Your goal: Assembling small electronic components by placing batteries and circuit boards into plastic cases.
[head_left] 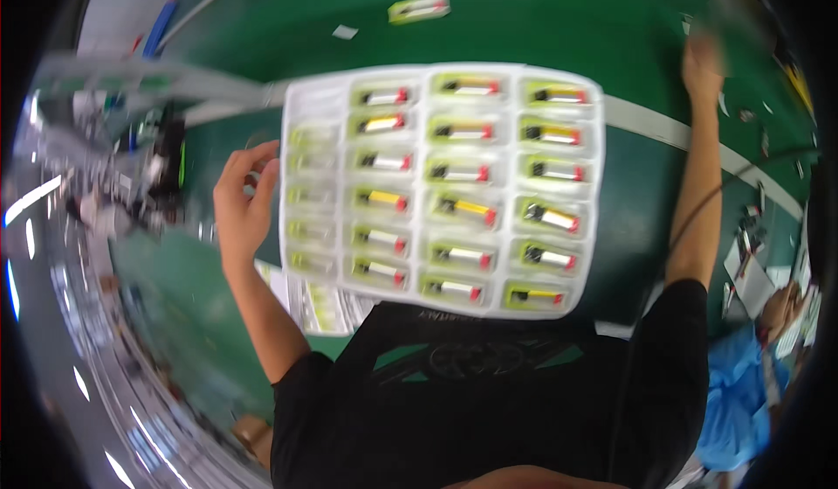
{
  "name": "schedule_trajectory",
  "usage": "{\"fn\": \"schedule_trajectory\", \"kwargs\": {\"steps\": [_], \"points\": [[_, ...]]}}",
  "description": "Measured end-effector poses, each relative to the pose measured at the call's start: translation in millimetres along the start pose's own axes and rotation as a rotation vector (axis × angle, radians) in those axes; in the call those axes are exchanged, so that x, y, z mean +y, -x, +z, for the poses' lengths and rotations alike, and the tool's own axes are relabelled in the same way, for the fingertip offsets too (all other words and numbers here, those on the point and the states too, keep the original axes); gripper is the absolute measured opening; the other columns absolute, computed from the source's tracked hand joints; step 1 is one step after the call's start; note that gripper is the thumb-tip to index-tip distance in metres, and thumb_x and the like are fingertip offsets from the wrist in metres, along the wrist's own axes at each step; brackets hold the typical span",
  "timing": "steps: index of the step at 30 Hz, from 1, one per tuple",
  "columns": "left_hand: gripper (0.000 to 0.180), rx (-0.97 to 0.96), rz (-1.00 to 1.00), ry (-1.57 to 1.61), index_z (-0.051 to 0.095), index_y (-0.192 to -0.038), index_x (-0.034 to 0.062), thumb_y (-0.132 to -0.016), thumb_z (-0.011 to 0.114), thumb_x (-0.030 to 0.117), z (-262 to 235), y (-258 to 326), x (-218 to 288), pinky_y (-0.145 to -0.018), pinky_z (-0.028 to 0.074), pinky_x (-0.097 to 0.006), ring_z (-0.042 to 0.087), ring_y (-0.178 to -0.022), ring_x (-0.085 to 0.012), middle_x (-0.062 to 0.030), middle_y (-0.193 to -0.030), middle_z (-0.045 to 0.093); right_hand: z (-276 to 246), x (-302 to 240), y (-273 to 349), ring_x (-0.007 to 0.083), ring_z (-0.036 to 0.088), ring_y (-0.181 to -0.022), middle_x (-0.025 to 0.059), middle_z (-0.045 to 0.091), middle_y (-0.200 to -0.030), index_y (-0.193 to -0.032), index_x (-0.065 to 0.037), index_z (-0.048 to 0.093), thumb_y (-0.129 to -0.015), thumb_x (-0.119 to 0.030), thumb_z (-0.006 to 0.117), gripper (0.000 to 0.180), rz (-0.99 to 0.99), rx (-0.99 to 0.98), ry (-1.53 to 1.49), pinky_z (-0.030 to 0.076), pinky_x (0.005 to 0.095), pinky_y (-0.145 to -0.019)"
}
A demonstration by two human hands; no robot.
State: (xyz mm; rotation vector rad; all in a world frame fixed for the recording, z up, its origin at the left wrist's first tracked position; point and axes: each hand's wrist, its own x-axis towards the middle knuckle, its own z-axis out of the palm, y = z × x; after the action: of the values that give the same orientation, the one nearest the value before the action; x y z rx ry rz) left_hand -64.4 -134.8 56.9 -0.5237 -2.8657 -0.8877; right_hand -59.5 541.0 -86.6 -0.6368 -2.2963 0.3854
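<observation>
Green table (541, 17): broad surface crossed by a pale stripe. White blister tray (441, 188): flat at centre, just before the person's chest, four columns of pockets; three hold small silver or yellow cells with red ends on green-yellow cards. Left hand (243, 199): at the tray's left edge, fingers curled, narrow. Right hand (703, 65): outstretched far right, blurred; finger spread cannot be told. Single green-carded packet (420, 8): lying apart, top.
</observation>
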Motion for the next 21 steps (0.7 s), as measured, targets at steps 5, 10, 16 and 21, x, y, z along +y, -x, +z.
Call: {"fn": "schedule_trajectory", "kwargs": {"steps": [5, 10, 16, 21], "points": [[0.021, 0.061, -0.181, 0.03, 0.071, -0.108, 0.0047, -0.088, 0.066, 0.005, -10, 93, -43, -0.062, 0.047, -0.027, 0.06, -0.075, -0.0153, -0.0078, -0.09, 0.064, -19, -67, 82, 0.0155, 0.066, -0.085, 0.0119, 0.069, -0.106, -0.132, -0.002, 0.053, -0.101, -0.018, 0.046, 0.036, 0.125, -0.042, -0.48, 0.052, 0.0274, -0.076], [0.022, 0.047, -0.197, 0.066, 0.071, -0.109, 0.006, -0.088, 0.066, 0.006, 1, 76, -58, -0.063, 0.048, -0.029, 0.06, -0.077, -0.0178, -0.0083, -0.095, 0.064, -42, -91, 131, 0.0117, 0.058, -0.075, 0.0065, 0.066, -0.094, -0.122, 0.0, 0.061, -0.1, -0.012, 0.041, 0.031, 0.508, 0.005, -0.821, 0.048, 0.0232, -0.071], [0.021, -0.114, 0.07, 0.031, 0.069, -0.108, 0.0057, -0.087, 0.066, 0.007, 17, -11, -64, -0.07, 0.05, -0.035, 0.06, -0.081, -0.0246, -0.0093, -0.099, 0.064, -58, -89, 143, 0.0079, 0.05, -0.067, 0.0077, 0.064, -0.088, -0.119, 0.001, 0.062, -0.1, -0.011, 0.042, 0.03, 0.515, 0.071, -0.836, 0.04, 0.0219, -0.057], [0.033, -0.118, 0.486, -0.075, 0.065, -0.119, 0.005, -0.088, 0.067, 0.014, 67, -122, -42, -0.087, 0.049, -0.037, 0.061, -0.103, -0.0297, -0.0126, -0.111, 0.066, -69, -103, 143, 0.0059, 0.047, -0.065, 0.0054, 0.065, -0.087, -0.128, -0.003, 0.058, -0.102, -0.012, 0.042, 0.032, 0.457, -0.019, -0.829, 0.037, 0.0207, -0.058]]}}
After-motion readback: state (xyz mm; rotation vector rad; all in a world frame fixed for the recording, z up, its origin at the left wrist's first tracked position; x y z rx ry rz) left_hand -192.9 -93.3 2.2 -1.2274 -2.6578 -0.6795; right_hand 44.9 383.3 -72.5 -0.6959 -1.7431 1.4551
